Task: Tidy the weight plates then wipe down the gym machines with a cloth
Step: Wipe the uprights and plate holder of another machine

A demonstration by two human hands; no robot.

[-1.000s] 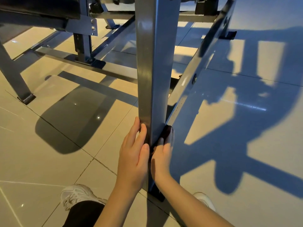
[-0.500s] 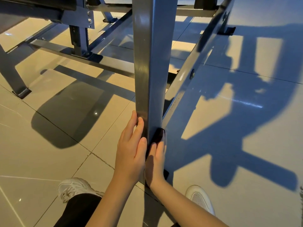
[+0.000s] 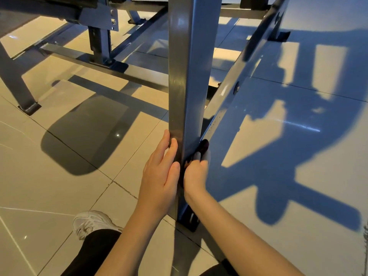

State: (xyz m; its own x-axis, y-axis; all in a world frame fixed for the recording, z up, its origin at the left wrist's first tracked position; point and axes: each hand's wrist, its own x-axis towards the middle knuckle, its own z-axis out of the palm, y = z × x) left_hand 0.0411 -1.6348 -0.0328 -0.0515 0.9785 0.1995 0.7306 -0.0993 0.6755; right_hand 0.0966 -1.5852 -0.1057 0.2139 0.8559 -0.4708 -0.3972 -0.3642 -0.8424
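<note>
A grey square steel upright (image 3: 189, 76) of the gym machine rises in front of me from the tiled floor. My left hand (image 3: 161, 172) lies flat against its left face near the bottom, fingers straight. On the post's right face, my right hand (image 3: 196, 172) presses a dark cloth (image 3: 203, 146); only a small dark patch of the cloth shows above the fingertips. No weight plates are in view.
A slanted steel brace (image 3: 239, 82) runs up to the right behind the post. Low crossbars (image 3: 111, 70) and another leg (image 3: 16, 82) of the frame stand to the left. My white shoe (image 3: 91, 223) rests on the glossy floor tiles (image 3: 49, 186).
Both hands have slid a little way up the post together, the right one carrying the cloth along the right face. My view has shifted slightly.
</note>
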